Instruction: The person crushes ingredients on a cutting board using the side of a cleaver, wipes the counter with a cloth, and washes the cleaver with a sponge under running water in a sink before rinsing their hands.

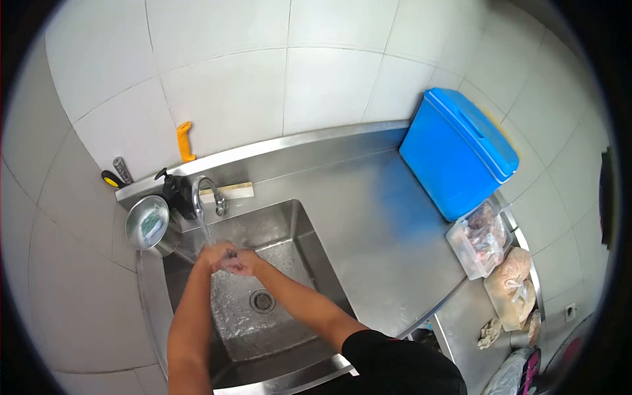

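Observation:
Water runs from a curved chrome faucet over my hands, which are pressed together above a stainless steel sink. My left hand is right below the spout, in the stream. Against it lies my right hand, coming in from the right. A pale patch, perhaps foam, shows between them. The fingers overlap and are blurred, so I cannot make out whether they are open or closed, or whether anything is held. Below the hands, the sink's round drain is visible, and water spreads over the basin floor.
A metal pot and a black pump bottle stand left of the faucet. On the steel counter at right are a blue cooler box, a plastic container with bagged contents and a tied bag. A yellow handle leans against the wall.

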`<move>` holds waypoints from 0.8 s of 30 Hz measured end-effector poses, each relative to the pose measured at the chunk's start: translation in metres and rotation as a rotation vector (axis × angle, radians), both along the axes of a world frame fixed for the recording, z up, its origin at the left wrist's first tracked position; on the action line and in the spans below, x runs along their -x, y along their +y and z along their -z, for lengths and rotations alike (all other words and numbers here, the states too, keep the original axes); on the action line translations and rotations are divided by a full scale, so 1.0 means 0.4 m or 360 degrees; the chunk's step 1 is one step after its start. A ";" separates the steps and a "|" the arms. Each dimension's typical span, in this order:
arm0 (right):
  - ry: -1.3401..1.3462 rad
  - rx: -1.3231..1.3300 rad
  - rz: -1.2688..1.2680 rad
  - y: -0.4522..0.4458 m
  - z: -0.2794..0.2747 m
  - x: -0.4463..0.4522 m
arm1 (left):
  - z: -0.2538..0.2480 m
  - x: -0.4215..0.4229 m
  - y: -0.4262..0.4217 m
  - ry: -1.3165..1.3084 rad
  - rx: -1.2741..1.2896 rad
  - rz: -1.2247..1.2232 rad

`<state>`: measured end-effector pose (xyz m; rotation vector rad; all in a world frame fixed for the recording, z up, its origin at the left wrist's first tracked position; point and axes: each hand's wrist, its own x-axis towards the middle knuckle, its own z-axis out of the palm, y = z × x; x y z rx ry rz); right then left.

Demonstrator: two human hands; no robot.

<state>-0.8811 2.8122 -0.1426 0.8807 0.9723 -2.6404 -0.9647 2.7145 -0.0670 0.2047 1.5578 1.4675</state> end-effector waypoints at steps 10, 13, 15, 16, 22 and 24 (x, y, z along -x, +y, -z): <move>0.0187 -0.1808 -0.0036 0.132 -0.189 -0.051 | 0.115 -0.039 0.006 -0.0989 -0.0429 -0.0421; 0.0261 -0.0409 -0.0108 0.079 -0.245 0.050 | 0.059 -0.084 0.012 -0.1033 -0.0428 -0.0728; 0.0334 0.0144 -0.0107 0.030 -0.236 0.095 | 0.045 -0.091 0.005 -0.1006 -0.0468 -0.0890; 0.0301 0.0116 -0.0047 -0.001 -0.244 0.108 | 0.043 -0.087 -0.007 -0.0985 -0.0520 -0.0833; 0.0507 -0.1807 -0.0410 -0.006 -0.225 0.098 | 0.126 -0.066 -0.084 -0.0880 -0.0486 -0.0646; 0.0399 -0.2519 -0.0325 0.014 -0.340 0.067 | 0.074 -0.064 -0.082 -0.0836 -0.0180 -0.0619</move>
